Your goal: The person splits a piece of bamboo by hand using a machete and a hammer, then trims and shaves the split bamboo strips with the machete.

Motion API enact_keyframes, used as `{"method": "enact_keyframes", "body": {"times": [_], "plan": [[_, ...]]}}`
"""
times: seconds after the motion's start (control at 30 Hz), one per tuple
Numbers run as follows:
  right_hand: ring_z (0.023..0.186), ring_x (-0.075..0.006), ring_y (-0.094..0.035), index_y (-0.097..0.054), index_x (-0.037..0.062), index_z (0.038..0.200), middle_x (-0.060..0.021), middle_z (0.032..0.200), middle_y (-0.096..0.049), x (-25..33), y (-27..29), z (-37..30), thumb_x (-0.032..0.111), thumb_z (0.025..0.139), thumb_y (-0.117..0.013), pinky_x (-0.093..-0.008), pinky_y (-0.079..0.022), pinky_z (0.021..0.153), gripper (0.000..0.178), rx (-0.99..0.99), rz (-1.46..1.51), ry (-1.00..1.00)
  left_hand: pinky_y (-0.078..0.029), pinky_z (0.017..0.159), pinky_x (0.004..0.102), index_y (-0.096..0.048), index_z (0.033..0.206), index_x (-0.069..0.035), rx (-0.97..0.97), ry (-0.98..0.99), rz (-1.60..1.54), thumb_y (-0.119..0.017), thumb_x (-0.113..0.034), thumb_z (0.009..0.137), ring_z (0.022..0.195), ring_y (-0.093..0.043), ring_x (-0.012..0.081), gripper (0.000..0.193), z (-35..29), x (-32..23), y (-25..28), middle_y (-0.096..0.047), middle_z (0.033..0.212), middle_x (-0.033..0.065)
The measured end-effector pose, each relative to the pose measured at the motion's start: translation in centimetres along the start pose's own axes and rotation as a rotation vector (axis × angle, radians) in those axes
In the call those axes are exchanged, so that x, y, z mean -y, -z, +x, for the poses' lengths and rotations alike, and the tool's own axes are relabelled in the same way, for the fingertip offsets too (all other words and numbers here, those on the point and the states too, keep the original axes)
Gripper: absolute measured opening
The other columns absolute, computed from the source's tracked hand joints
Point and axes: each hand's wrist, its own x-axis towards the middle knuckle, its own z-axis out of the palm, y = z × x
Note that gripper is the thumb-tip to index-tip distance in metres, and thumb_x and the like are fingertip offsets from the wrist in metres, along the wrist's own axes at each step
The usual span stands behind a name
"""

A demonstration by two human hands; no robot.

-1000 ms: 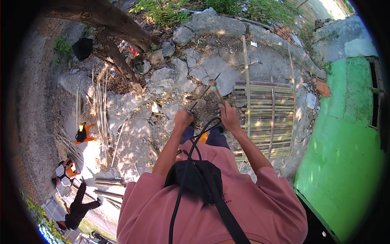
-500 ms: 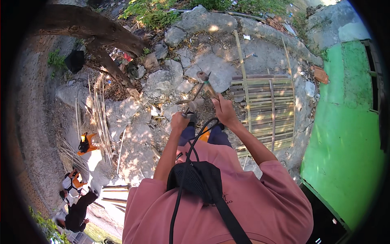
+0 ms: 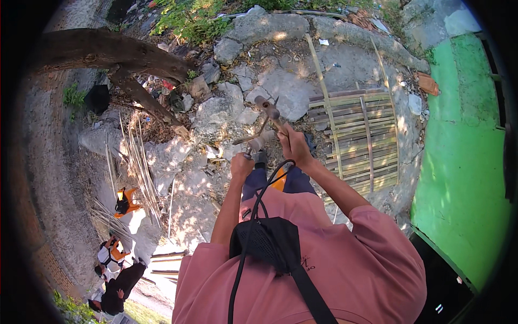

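My right hand (image 3: 295, 146) is closed around the wooden handle of a hammer (image 3: 267, 107), its metal head held up beyond the fist. My left hand (image 3: 241, 164) is closed low in front of my body. A short grey rod-like end (image 3: 248, 155) pokes out of the left fist; its full shape is hidden. Just past that fist is a pale round block, perhaps wood (image 3: 263, 141). A thin dark curved piece (image 3: 244, 140) lies across beside the block, and a slim rod runs behind the hammer head.
A slatted bamboo panel (image 3: 356, 137) lies to the right, by a green wall (image 3: 458, 140). Long thin sticks (image 3: 140, 167) and an orange chair (image 3: 127, 202) are at left, with people (image 3: 121, 283) beyond. A tree trunk (image 3: 118, 54) leans over rocky ground. A black cable (image 3: 245, 243) hangs before me.
The hammer head looks larger and nearer, raised toward me by my right hand. My left hand stays beside the block. The whole view has shifted slightly.
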Motion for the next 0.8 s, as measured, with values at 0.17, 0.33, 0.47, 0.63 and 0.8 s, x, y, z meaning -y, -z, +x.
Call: {"method": "enact_keyframes", "body": {"times": [0.17,0.33,0.47,0.63,0.8], "plan": [[0.057,-0.0453,-0.058,-0.053,-0.0036,0.095,-0.0256,0.063,-0.058,-9.9,-1.7,-5.6,0.025,0.103,-0.053,-0.0488,-0.041,0.052,0.03,0.166,-0.326,-0.283,-0.056,0.083,0.0524,-0.076,0.094,-0.004,0.035,0.032,0.011,-0.065,-0.018,0.077,0.091,-0.07,0.045,0.024,-0.4,-1.2,0.0,-0.072,0.093,0.0259],[0.058,-0.0476,-0.059,-0.053,-0.003,0.095,-0.0267,0.061,-0.056,-2.0,0.1,-0.6,0.021,0.102,-0.054,-0.0526,-0.042,0.053,0.025,0.083,-0.112,-0.16,-0.056,0.082,0.0524,-0.076,0.092,-0.004,0.04,0.05,-0.013,-0.066,-0.018,0.077,0.09,-0.07,0.044,0.023,0.2,-0.5,-0.6,-0.073,0.093,0.025],[0.06,-0.047,-0.06,-0.052,-0.0026,0.096,-0.027,0.062,-0.056,-3.0,0.1,-1.7,0.022,0.102,-0.055,-0.0527,-0.044,0.055,0.026,0.077,-0.11,-0.085,-0.056,0.084,0.051,-0.076,0.093,-0.004,0.012,0.036,0.052,-0.067,-0.02,0.076,0.093,-0.07,0.0433,0.025,1.0,0.5,-1.8,-0.072,0.097,0.026],[0.063,-0.0475,-0.062,-0.054,-0.0019,0.099,-0.0276,0.064,-0.057,-8.6,-1.9,-5.6,0.023,0.102,-0.054,-0.0547,-0.045,0.059,0.026,0.205,-0.294,-0.369,-0.056,0.086,0.0506,-0.076,0.098,-0.005,0.09,0.081,0.038,-0.068,-0.021,0.077,0.095,-0.07,0.0429,0.028,1.0,-1.1,-1.0,-0.073,0.098,0.0248],[0.065,-0.0479,-0.062,-0.054,-0.0023,0.1,-0.0281,0.065,-0.058,-1.0,-0.7,-1.3,0.023,0.102,-0.054,-0.0548,-0.045,0.059,0.025,0.09,-0.138,-0.155,-0.057,0.085,0.0504,-0.076,0.098,-0.007,0.06,0.12,0.021,-0.069,-0.022,0.076,0.095,-0.071,0.042,0.028,0.6,-0.2,-1.0,-0.074,0.098,0.0223]]}}
